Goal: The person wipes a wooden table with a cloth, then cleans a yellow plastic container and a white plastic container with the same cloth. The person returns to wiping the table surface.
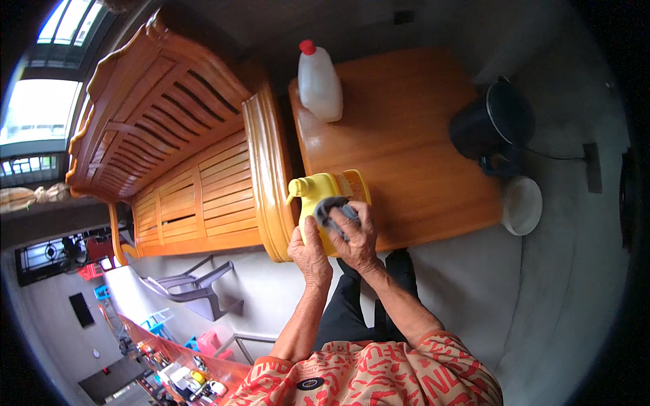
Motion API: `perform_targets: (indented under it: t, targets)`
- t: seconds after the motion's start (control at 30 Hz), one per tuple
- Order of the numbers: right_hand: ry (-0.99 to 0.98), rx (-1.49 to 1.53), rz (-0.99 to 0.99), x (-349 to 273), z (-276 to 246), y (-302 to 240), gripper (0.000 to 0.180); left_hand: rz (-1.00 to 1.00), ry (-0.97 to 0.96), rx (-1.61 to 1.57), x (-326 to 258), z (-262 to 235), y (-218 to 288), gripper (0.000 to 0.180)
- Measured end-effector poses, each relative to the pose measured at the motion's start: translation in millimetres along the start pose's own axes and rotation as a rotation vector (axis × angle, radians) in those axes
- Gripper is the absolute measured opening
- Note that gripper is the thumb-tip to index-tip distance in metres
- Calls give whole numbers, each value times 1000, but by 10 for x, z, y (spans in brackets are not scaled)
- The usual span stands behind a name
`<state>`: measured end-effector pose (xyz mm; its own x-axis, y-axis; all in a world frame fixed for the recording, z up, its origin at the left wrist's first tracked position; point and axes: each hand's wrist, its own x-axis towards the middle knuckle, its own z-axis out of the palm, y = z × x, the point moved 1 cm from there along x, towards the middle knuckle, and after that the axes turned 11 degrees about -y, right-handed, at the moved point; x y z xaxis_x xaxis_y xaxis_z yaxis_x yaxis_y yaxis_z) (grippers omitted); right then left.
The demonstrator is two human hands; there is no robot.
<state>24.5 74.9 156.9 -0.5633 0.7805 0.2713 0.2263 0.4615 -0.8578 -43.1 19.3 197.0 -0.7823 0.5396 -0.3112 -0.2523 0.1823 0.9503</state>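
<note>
A yellow plastic jug [326, 188] with a yellow cap lies tilted at the near left edge of the wooden table, its cap pointing left. My left hand [311, 256] grips its near side, thumb up against the wall of the jug. In my right hand [357, 240] is a bunched grey cloth [334, 206], pressed against the jug's face. Farther back on the table [406, 115] stands a translucent white jug [319, 84] with a red cap.
A slatted wooden bench [196, 183] runs along the left, its armrest close beside the table. At the right are a black bucket-like container [494, 118] with a cable and a white basin [522, 206]. A grey plastic chair [193, 287] stands lower left.
</note>
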Motion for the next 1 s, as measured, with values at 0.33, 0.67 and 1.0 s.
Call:
perform_targets:
  t: [0.33, 0.67, 1.0]
  targets:
    - [-83, 82, -47, 740, 43, -321, 27, -92, 18, -73, -180, -344, 395, 28]
    - [-143, 8, -205, -4, 337, -1154, 27, 21, 55, -188, -66, -928, 678, 35]
    - [-129, -62, -286, 103, 245, -1888, 26, 32, -119, -179, -335, -1402, 1255, 28]
